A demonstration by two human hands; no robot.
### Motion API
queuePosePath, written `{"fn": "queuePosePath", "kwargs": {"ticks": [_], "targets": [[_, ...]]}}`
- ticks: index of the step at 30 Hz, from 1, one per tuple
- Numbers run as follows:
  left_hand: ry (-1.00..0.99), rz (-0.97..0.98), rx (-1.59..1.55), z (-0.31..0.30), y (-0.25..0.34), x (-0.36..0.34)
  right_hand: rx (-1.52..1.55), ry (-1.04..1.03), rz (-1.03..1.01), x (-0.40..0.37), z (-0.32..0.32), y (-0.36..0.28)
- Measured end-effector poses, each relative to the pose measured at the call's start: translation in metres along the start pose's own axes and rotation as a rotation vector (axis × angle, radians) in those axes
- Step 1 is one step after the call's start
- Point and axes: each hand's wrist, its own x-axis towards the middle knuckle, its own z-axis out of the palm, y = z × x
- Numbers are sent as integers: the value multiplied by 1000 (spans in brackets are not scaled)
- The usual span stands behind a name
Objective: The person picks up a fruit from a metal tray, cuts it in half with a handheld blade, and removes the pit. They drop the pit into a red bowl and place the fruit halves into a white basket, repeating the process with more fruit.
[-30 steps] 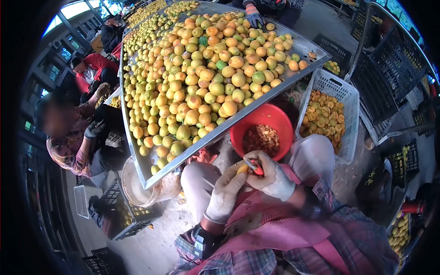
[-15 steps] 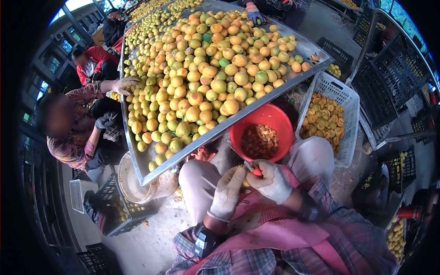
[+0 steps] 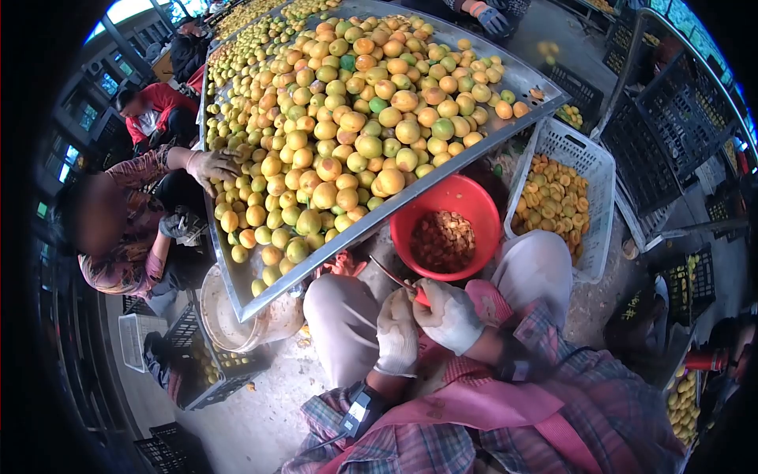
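Note:
My left hand (image 3: 398,333), in a white glove, is closed above my lap; what its fingers hold is hidden. Touching it, my gloved right hand (image 3: 448,314) is closed on a knife with a red handle (image 3: 422,296), its thin blade pointing up and left. Just beyond my hands stands a red bowl (image 3: 491,217) holding small brown-orange pieces. A metal tray (image 3: 371,220) heaped with yellow-orange fruits (image 3: 335,170) lies in front of me. To the right, a white crate (image 3: 602,170) holds cut fruit pieces (image 3: 553,201).
A co-worker (image 3: 118,229) sits at the tray's left, one gloved hand on the fruit; another in red (image 3: 162,110) sits behind. A gloved hand (image 3: 491,19) shows at the far edge. A white bucket (image 3: 229,316) stands below the tray, black crates (image 3: 659,150) at the right.
My hands have shifted slightly left, and the knife blade now points up and left, clear of the fingers. The far co-worker's hand has moved right, away from the fruit.

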Motion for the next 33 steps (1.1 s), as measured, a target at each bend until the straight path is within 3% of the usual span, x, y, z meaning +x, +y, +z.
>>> {"fn": "queuePosePath", "kwargs": {"ticks": [3, 8, 14, 16, 18, 20, 24, 28, 30, 32, 33], "targets": [[43, -67, -171, 4, -7, 1, 3, 7, -1, -2, 2, 1], [119, 139, -43, 9, -8, -4, 23, 23, -4, -3, 7, 3], [46, -49, -359, 8, 22, -8, -2, 177, 50, 3, 22, 30], [6, -77, -335, 3, 27, -6, 301, 119, 44, 6, 20, 33], [-5, -89, -367, 2, 26, -3, 195, 101, -34, 7, 15, 35], [-20, -98, -399, 2, 17, 1, 239, 36, 104, 9, 15, 30], [-111, -181, -585, -2, 3, 4, 100, 85, -128, 12, 8, 22], [-110, -168, -634, -2, 1, 6, 208, 58, 102, 13, 20, 34], [-193, -160, -848, -4, 3, 8, 257, 198, 93, 17, 23, 42], [-139, -163, -815, -3, 3, 10, 889, -2, 834, 30, 0, 33], [-128, -175, -806, -4, 4, 11, 905, 100, 835, 36, 0, 36]]}}
